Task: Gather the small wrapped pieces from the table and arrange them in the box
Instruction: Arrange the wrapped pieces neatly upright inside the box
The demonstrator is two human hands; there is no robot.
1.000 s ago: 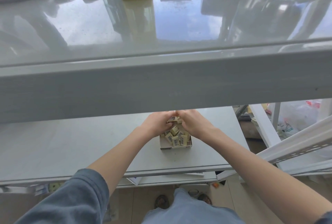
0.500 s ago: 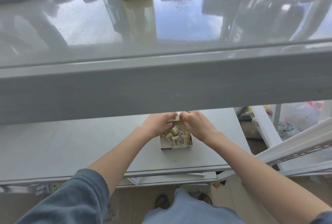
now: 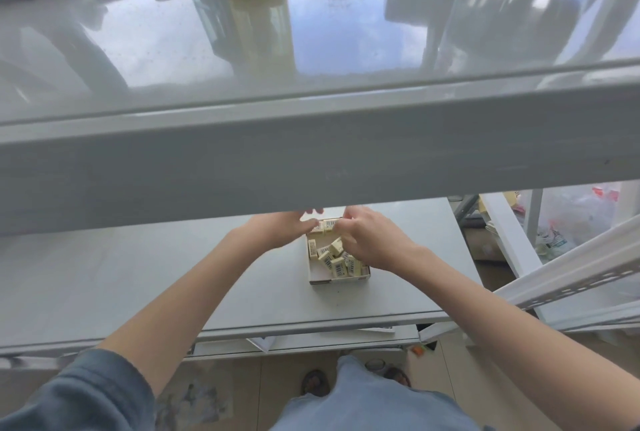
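Your two hands meet over the far wall of the small cardboard box (image 3: 337, 278), which sits on the lower grey shelf (image 3: 138, 275) straight ahead of you, partly tucked under the upper glossy tabletop (image 3: 311, 50). Your right hand (image 3: 372, 240) comes in from four o'clock with its fingers curled down at the box's twelve o'clock edge, apparently pinching one of the upright wrapped pieces in the back row (image 3: 325, 224); the contact itself is too small to confirm. Your left hand (image 3: 280, 231) comes from eight o'clock, its fingers reaching to the ten o'clock corner of the box, their tips hidden under the tabletop's edge, so you cannot tell whether it holds anything or only steadies the row. The back row runs nine to three along the far wall, barcodes facing you. Below it, toward six o'clock, the loose wrapped pieces (image 3: 334, 259) lie jumbled at mixed angles inside the box. Your right hand is nearer that jumble, directly over its three o'clock side, so it looks best placed to turn the next piece parallel to the row.
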